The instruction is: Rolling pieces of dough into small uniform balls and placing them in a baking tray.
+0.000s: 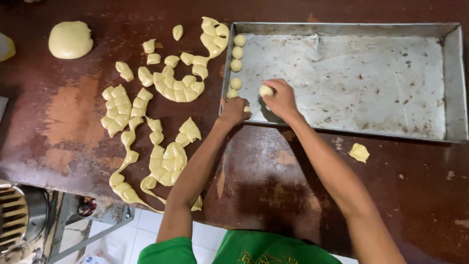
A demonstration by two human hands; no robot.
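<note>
The right hand (281,100) pinches a dough ball (266,90) over the tray (342,122) at its 8 o'clock corner, the left hand (234,110) curled on the rim; judged next: seat it below the ball row (237,63).

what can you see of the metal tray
The metal tray is a large shallow rectangle of dull grey metal with low raised walls. Its floor looks scratched, whitish with flour or grease, and speckled with dark spots. It lies flat on the dark brown table. Small dough balls line its left edge. The right hand holds another ball over it; the left hand rests at its near left corner.
</note>
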